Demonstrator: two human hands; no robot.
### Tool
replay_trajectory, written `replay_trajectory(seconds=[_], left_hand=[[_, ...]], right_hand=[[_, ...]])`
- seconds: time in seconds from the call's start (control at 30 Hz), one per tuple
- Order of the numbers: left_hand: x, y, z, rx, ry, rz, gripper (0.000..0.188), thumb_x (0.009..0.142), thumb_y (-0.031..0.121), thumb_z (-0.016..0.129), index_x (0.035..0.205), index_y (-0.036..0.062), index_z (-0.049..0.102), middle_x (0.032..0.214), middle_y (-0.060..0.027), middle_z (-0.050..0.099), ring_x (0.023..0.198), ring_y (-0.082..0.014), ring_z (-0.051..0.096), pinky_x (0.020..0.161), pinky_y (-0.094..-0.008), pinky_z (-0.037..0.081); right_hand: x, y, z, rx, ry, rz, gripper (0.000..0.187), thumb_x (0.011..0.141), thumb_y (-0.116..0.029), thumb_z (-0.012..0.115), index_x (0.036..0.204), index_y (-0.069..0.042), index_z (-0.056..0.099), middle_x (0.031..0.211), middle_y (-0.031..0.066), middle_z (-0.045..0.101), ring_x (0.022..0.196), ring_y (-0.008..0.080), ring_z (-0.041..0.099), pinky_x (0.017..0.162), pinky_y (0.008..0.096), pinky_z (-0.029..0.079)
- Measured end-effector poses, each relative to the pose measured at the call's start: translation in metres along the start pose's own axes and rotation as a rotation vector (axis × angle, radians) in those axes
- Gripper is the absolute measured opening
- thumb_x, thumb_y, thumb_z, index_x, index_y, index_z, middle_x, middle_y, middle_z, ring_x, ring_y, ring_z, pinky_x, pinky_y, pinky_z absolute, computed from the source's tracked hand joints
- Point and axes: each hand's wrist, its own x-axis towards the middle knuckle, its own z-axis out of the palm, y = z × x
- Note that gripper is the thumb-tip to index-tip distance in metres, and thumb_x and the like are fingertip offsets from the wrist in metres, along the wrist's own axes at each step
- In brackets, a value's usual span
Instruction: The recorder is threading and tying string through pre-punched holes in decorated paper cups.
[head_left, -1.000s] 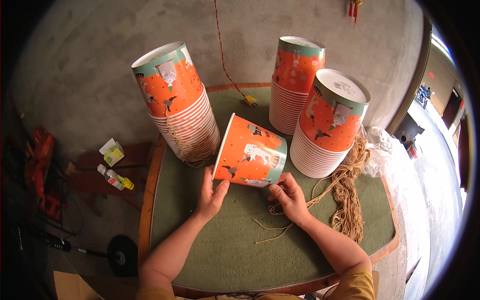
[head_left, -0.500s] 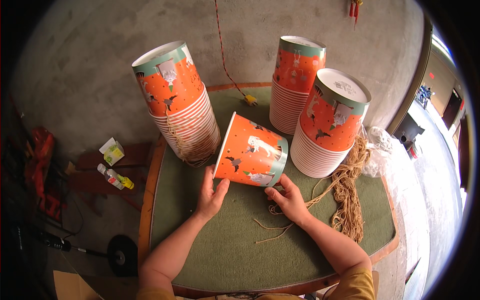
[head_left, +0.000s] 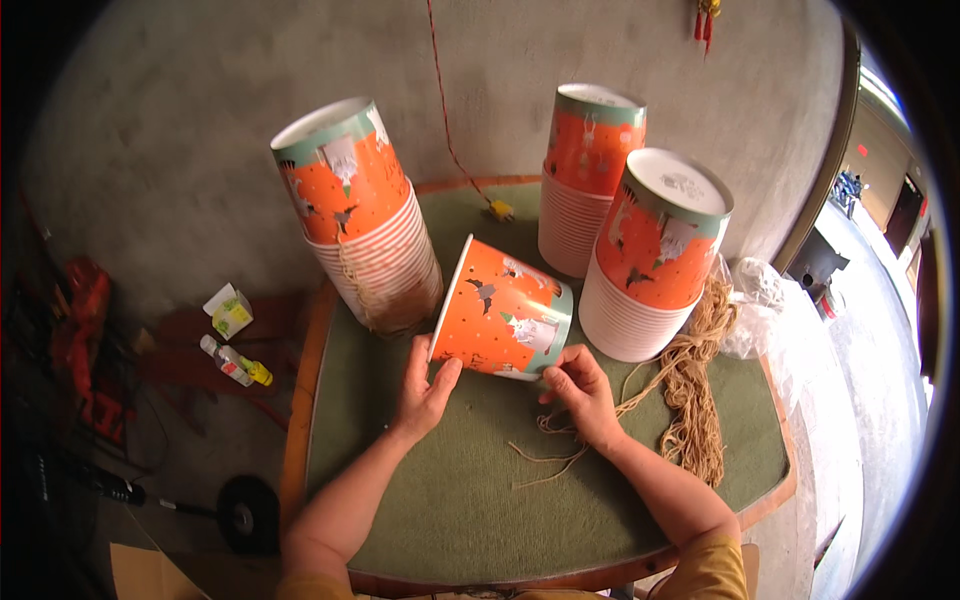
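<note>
An orange paper bucket point(head_left: 500, 315) with bats and pale figures printed on it lies tilted on its side between my hands, above the table. Its wide white rim points left and its green-banded base points right. My left hand point(head_left: 428, 395) grips the rim from below, thumb on the outer wall. At the base end, my right hand point(head_left: 585, 395) holds the lower edge between thumb and curled fingers. Behind it stand upside-down stacks of like buckets: a left stack point(head_left: 365, 215) wound with twine, a back stack point(head_left: 590, 180), and a right stack point(head_left: 655, 255).
A hank of tan twine point(head_left: 695, 400) hangs beside the right stack, loose ends trailing toward my right hand. Clear plastic bags point(head_left: 755, 300) lie at the right edge of the green-covered table point(head_left: 460, 500). Bottles point(head_left: 235, 362) and a small carton point(head_left: 228, 310) rest on a bench at left.
The bucket has turned about its long axis between my hands, so the printed bat and figure sit higher. My right hand has shifted slightly along the base edge.
</note>
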Motion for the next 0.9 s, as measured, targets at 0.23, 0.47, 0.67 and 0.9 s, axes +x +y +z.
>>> replay_trajectory(seconds=[0.23, 0.47, 0.67, 0.9], left_hand=[[0.047, 0.058, -0.001, -0.164, 0.052, 0.04, 0.024, 0.099, 0.012, 0.052, 0.12, -0.0001, 0.051, 0.11, -0.0031, 0.059, 0.099, -0.0079, 0.052, 0.093, -0.0257, 0.041], [0.096, 0.055, -0.003, -0.118, 0.188, -0.096, 0.023, 0.101, 0.023, 0.055, 0.108, 0.0016, 0.06, 0.09, 0.005, 0.054, 0.083, -0.0027, 0.046, 0.077, -0.0211, 0.041], [0.094, 0.035, -0.024, -0.11, 0.135, -0.249, 0.021, 0.099, 0.023, 0.058, 0.101, 0.0017, 0.061, 0.086, 0.0061, 0.055, 0.081, -0.0012, 0.046, 0.074, -0.0194, 0.04], [0.092, 0.051, -0.024, -0.296, 0.18, -0.335, 0.019, 0.098, 0.021, 0.059, 0.101, 0.0028, 0.062, 0.092, 0.0031, 0.062, 0.085, -0.0039, 0.056, 0.079, -0.0217, 0.045]], right_hand=[[0.033, -0.05, 0.008, 0.027, -0.153, 0.032, 0.017, 0.099, -0.02, 0.06, 0.098, -0.005, 0.053, 0.09, 0.0013, 0.059, 0.081, 0.0096, 0.061, 0.066, 0.0262, 0.056], [0.075, -0.089, 0.004, -0.121, -0.234, -0.022, 0.027, 0.097, -0.028, 0.064, 0.089, -0.002, 0.06, 0.081, 0.0021, 0.066, 0.074, 0.0085, 0.061, 0.066, 0.0255, 0.051], [0.071, -0.089, 0.004, -0.483, -0.226, -0.108, 0.028, 0.092, -0.029, 0.069, 0.09, -0.002, 0.069, 0.074, 0.0066, 0.067, 0.069, 0.014, 0.064, 0.065, 0.0324, 0.051], [0.065, -0.099, 0.003, -0.932, -0.036, -0.319, 0.026, 0.087, -0.026, 0.074, 0.083, -0.002, 0.063, 0.072, 0.0099, 0.063, 0.061, 0.0211, 0.061, 0.058, 0.0345, 0.049]])
